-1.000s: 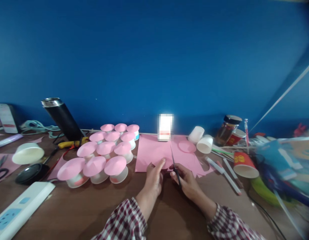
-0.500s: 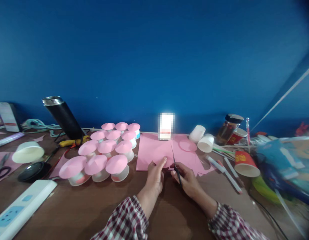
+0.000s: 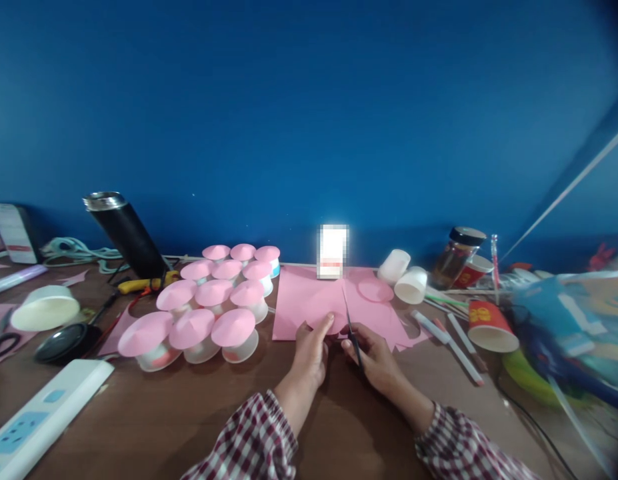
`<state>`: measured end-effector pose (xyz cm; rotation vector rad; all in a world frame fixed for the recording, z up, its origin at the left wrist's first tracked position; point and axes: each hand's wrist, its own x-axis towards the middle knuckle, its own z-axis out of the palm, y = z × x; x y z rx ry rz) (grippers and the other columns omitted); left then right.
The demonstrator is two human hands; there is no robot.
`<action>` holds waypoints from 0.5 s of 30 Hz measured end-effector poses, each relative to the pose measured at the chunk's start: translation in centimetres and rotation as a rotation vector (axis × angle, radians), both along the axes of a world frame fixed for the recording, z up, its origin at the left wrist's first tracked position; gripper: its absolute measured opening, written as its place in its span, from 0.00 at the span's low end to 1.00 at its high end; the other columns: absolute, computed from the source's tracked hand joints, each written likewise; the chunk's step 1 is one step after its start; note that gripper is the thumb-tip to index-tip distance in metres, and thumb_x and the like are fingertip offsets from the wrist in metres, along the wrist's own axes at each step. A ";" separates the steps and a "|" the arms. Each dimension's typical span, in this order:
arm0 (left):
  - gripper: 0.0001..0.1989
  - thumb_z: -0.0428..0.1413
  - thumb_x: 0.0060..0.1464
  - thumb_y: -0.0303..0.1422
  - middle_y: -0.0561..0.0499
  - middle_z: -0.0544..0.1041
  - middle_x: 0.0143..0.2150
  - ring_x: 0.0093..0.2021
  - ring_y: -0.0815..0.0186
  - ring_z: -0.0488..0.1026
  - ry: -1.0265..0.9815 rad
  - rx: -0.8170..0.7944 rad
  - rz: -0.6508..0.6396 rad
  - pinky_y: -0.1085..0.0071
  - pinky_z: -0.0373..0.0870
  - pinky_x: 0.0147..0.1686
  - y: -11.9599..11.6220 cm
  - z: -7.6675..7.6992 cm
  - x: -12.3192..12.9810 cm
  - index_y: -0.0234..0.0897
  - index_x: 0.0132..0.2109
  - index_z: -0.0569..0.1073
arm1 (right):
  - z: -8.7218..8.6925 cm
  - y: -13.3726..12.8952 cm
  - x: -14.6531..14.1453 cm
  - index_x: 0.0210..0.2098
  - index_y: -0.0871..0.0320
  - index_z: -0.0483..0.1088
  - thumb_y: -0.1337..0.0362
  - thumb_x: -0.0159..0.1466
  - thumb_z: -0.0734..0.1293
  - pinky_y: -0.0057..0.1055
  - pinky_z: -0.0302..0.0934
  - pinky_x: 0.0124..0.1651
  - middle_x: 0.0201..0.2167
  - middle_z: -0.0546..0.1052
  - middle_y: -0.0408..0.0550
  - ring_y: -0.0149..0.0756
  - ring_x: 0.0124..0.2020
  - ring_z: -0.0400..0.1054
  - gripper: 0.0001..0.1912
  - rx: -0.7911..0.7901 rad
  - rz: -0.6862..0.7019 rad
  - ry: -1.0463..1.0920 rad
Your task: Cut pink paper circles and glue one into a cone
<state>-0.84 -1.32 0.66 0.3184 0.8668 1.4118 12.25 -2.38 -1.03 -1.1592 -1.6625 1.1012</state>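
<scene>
My left hand (image 3: 311,353) pinches a piece of pink paper (image 3: 329,303), thumb on top and fingers beneath. Closed around the handles of dark scissors (image 3: 355,343), my right hand (image 3: 376,357) keeps the blades pointing away from me at the paper's right side. Pink sheets (image 3: 293,300) lie flat under and behind both hands, and a pink paper disc (image 3: 376,290) rests on them at the right. To the left stand rows of small white cups topped with pink paper cones (image 3: 233,328). The paper's lower edge is partly hidden by my fingers.
Two white cups (image 3: 411,285) lie tipped behind the sheets. Markers (image 3: 461,357) and a red paper cup (image 3: 491,327) are at the right. Leftward are a black flask (image 3: 131,233), a power strip (image 3: 49,417), a pale bowl (image 3: 46,310) and other scissors (image 3: 3,337). A blue wall closes the back.
The pale bowl at the far left has shifted slightly left. My hands, the paper and the scissors look almost unmoved.
</scene>
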 end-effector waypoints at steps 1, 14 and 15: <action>0.15 0.67 0.36 0.33 0.53 0.73 0.21 0.23 0.68 0.71 -0.002 0.006 -0.003 0.72 0.67 0.26 0.1 -0.1 0.0 0.33 0.27 0.68 | 0.0 0.0 0.0 0.40 0.59 0.69 0.52 0.63 0.64 0.25 0.59 0.29 0.26 0.71 0.43 0.31 0.26 0.63 0.16 -0.003 0.000 -0.002; 0.17 0.67 0.36 0.34 0.56 0.71 0.20 0.22 0.69 0.70 0.044 -0.058 0.026 0.72 0.67 0.24 0.2 -0.6 0.1 0.35 0.29 0.66 | -0.4 0.1 0.1 0.40 0.59 0.69 0.52 0.62 0.64 0.25 0.58 0.28 0.28 0.73 0.45 0.31 0.26 0.64 0.16 -0.002 -0.013 -0.026; 0.17 0.67 0.37 0.34 0.56 0.72 0.21 0.22 0.68 0.71 0.041 -0.051 0.024 0.72 0.67 0.24 0.2 -0.6 0.1 0.35 0.29 0.66 | -0.5 0.2 0.1 0.40 0.59 0.69 0.52 0.62 0.64 0.25 0.59 0.28 0.29 0.73 0.45 0.31 0.27 0.64 0.16 -0.004 -0.014 -0.024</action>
